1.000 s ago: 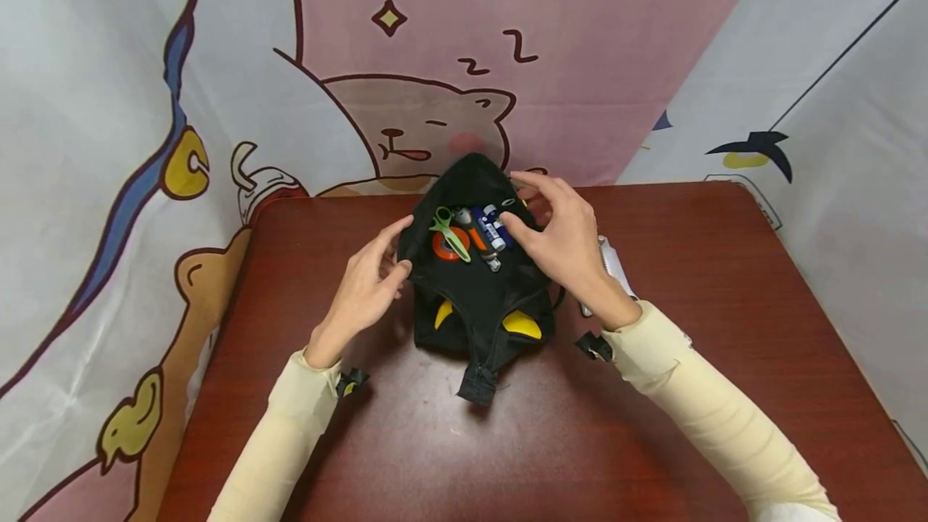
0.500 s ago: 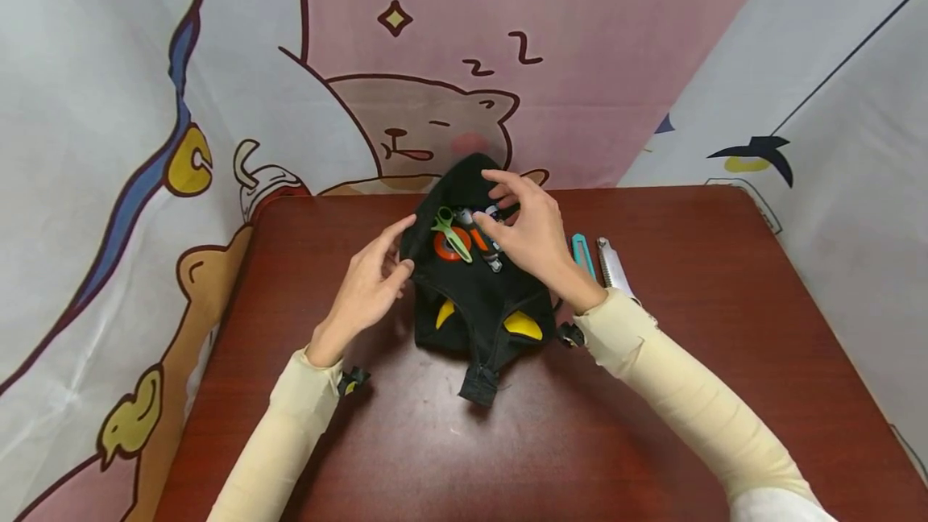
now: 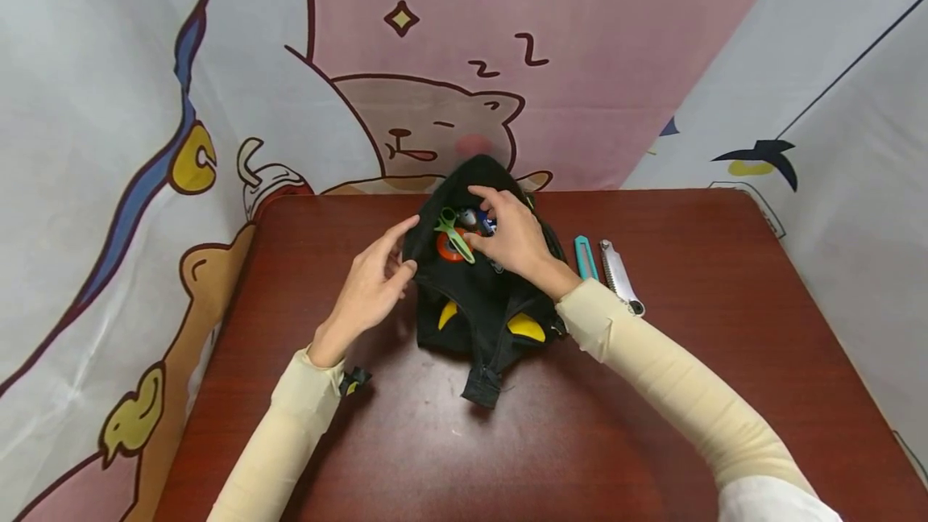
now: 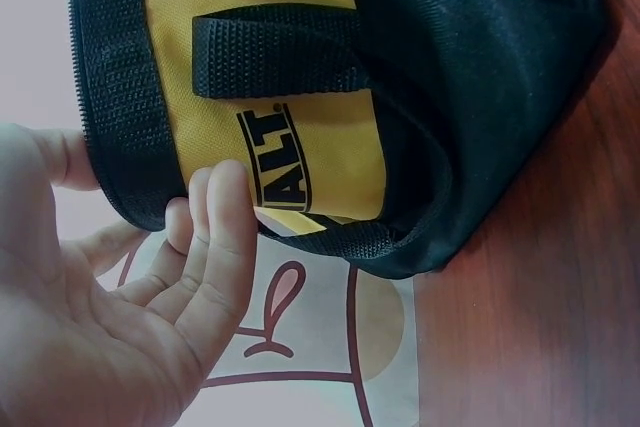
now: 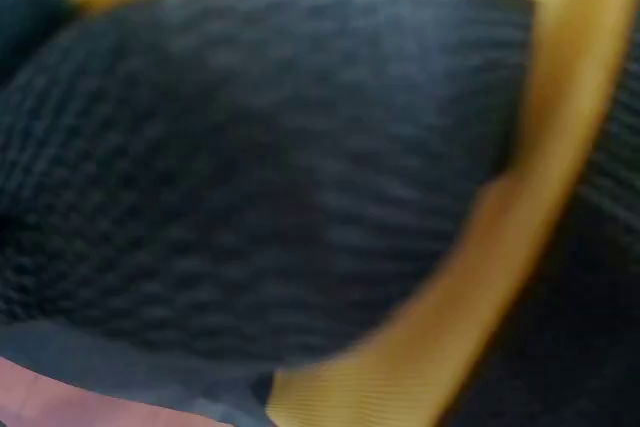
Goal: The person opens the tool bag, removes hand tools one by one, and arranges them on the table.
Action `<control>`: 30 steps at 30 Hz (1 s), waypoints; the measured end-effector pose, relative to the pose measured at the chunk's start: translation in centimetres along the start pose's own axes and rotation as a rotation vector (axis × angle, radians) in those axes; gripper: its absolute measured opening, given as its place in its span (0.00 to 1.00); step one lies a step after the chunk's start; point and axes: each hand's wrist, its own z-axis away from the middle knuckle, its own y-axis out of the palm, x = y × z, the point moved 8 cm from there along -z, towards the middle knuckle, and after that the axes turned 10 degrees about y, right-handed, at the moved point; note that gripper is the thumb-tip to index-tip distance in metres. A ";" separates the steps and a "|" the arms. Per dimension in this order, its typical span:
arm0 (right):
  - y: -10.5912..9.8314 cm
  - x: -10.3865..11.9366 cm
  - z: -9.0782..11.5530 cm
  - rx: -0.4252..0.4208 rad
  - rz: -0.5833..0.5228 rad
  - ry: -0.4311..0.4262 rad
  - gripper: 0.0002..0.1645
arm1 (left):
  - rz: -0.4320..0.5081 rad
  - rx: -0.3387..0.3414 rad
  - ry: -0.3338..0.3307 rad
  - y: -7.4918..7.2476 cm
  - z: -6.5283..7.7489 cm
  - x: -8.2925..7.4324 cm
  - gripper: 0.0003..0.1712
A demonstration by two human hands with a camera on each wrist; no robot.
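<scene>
A black and yellow tool bag (image 3: 482, 321) stands at the table's back edge, its mouth facing up. My left hand (image 3: 370, 284) holds its left rim between thumb and fingers; in the left wrist view the fingers lie by the yellow side (image 4: 330, 152). Over the mouth reaches my right hand (image 3: 513, 238), thumb and forefinger apart, thumb tip beside green scissors (image 3: 457, 243). Under the scissors lies an orange ring-shaped item (image 3: 444, 248). A blue and white tube (image 3: 488, 224) shows past the right fingers, which hide other contents. A blurred black strap (image 5: 260, 167) fills the right wrist view.
Right of the bag, a teal box cutter (image 3: 586, 258) and a silver tool with a toothed edge (image 3: 619, 274) lie on the brown table (image 3: 696, 361). Behind the table hangs a printed cloth (image 3: 580, 103).
My right hand has moved left across the bag's mouth toward the scissors, covering the orange and black cutter and uncovering the two tools on the table. The left hand keeps its hold.
</scene>
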 end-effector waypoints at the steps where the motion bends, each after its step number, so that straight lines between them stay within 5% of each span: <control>1: 0.4 -0.3 0.0 0.013 0.017 0.011 0.49 | 0.001 0.000 -0.001 0.0 0.0 0.0 0.39; 14: 3.5 -3.1 -0.6 0.113 0.111 0.091 0.59 | 0.003 -0.004 -0.005 0.0 0.0 0.1 0.39; 30: 4.8 -4.7 -1.3 0.155 0.152 0.090 0.54 | -0.007 0.004 -0.019 0.0 0.1 0.3 0.40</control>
